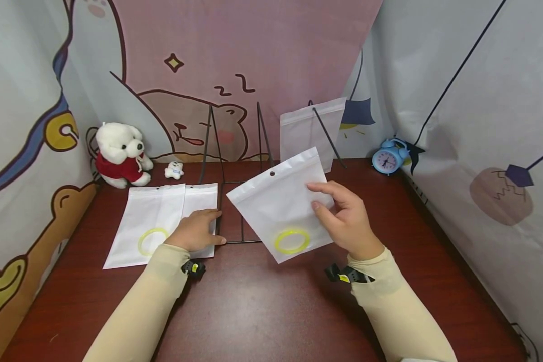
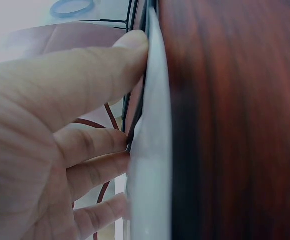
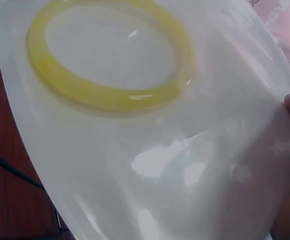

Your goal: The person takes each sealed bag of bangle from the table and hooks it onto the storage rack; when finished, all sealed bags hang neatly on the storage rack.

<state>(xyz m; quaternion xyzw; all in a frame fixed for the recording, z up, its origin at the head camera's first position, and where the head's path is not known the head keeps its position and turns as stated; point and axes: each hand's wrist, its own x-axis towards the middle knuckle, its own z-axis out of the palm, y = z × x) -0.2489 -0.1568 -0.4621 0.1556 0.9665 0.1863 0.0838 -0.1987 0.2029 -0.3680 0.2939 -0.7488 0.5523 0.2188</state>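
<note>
Right hand (image 1: 347, 221) pinching a tilted bag (image 1: 271, 211) by its side

The right hand pinches the bag near its right edge, thumb and index finger showing on the near face; the other fingers are partly hidden, so how they press behind cannot be told. The bag spreads leftward from this grip, raised in front of the black wire rack (image 1: 244, 242), its top edge sloping up to the right. Inside, a yellow ring (image 1: 292, 232) sits low, below and left of the fingertips. The small hole (image 1: 272, 174) in the top strip (image 1: 294, 165) is up and left of them.

The bag looks light, thin and floppy, its film shiny and probably slick; the ring likely makes the bottom the heavier end. The strip seems the stiffer part, so a hold there, beside the hole, should keep it flattest.

Farther left, the left hand (image 1: 194, 230) has thumb and fingers spread, touching the rack's side bar and the edge of the flat bags (image 1: 163, 213) on the table (image 1: 271, 311). Behind the held bag, a hanging bag (image 1: 298, 136) is on the rack
</note>
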